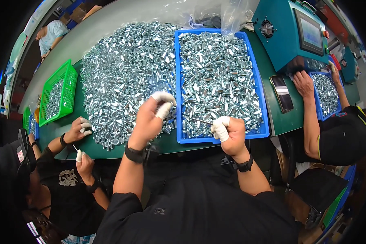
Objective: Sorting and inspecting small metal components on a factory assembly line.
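Observation:
My left hand (149, 118), in white finger covers, hovers over the right edge of a large heap of small shiny metal pieces (126, 77). Its thumb and forefinger curl toward each other; whatever lies between them is too small to make out. My right hand (230, 134), also in white finger covers, is closed around a thin metal rod (200, 120) that points left. The rod lies over the near part of a blue tray (267, 128), which is filled with the same kind of pieces.
A co-worker at left, with a thin stick in one hand, sits by a green basket (71, 87). At right, another person's hands hold a smaller blue tray (322, 116) near a teal machine (278, 44). A phone (281, 93) lies on the green tabletop (274, 118).

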A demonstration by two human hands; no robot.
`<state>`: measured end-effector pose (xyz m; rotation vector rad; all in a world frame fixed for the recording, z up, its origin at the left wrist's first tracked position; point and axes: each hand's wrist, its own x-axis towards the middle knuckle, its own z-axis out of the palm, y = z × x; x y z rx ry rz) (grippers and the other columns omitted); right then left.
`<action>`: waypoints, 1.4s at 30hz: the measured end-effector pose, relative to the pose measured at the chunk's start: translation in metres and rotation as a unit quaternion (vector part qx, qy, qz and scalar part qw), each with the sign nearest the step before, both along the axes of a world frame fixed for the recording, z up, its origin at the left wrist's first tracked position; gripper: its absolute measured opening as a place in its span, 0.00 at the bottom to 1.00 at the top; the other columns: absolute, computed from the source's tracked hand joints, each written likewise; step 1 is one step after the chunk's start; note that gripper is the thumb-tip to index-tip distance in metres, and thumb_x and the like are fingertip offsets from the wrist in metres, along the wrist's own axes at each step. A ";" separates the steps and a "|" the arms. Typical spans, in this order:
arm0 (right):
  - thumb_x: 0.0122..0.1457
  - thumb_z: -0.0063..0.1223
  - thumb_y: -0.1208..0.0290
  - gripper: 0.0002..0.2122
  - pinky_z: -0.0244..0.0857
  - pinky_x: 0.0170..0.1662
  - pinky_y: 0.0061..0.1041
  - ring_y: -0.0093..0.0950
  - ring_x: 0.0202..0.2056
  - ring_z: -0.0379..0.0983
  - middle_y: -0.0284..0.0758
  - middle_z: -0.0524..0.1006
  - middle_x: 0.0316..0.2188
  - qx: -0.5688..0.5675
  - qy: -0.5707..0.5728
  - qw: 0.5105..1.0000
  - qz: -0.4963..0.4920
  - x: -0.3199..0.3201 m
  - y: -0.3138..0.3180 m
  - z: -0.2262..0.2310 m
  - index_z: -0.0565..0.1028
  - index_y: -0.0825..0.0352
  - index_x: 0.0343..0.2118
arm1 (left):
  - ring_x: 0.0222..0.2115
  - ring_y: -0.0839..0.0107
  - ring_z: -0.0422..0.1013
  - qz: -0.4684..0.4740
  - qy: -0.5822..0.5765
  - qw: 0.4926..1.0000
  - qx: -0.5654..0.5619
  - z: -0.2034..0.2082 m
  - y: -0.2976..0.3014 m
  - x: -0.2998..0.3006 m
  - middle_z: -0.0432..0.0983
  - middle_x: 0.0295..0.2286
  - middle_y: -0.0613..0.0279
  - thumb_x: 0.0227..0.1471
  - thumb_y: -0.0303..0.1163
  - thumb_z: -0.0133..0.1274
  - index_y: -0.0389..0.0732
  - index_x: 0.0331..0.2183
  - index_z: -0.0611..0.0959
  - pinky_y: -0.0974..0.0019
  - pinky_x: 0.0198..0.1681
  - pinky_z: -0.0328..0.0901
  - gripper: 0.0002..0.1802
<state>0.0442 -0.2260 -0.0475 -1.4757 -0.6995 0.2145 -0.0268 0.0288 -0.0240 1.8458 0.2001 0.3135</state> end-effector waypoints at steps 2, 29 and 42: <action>0.66 0.54 0.74 0.11 0.63 0.23 0.18 0.17 0.18 0.70 0.31 0.78 0.19 -0.001 -0.001 1.000 -0.006 0.000 0.001 -0.001 0.78 0.71 0.26 | 0.40 0.72 0.72 -0.071 -0.015 0.992 -0.102 0.000 -0.014 -0.007 0.75 0.37 0.62 0.55 0.16 0.56 0.37 0.39 0.83 0.70 0.45 0.66 0.09; 0.59 0.62 0.74 0.07 0.61 0.22 0.29 0.35 0.17 0.70 0.39 0.75 0.18 -0.047 -0.089 0.995 0.023 0.002 0.006 0.003 0.80 0.69 0.25 | 0.26 0.78 0.75 -0.075 -0.022 0.997 -0.028 0.005 -0.077 -0.008 0.80 0.26 0.64 0.57 0.20 0.58 0.37 0.51 0.80 0.73 0.32 0.69 0.19; 0.66 0.55 0.72 0.12 0.62 0.23 0.20 0.18 0.18 0.70 0.32 0.77 0.19 -0.007 -0.102 0.993 -0.054 -0.004 0.007 0.000 0.78 0.71 0.26 | 0.31 0.75 0.77 -0.076 0.048 0.995 -0.048 0.002 -0.034 -0.004 0.82 0.31 0.62 0.55 0.21 0.59 0.38 0.50 0.80 0.71 0.37 0.71 0.19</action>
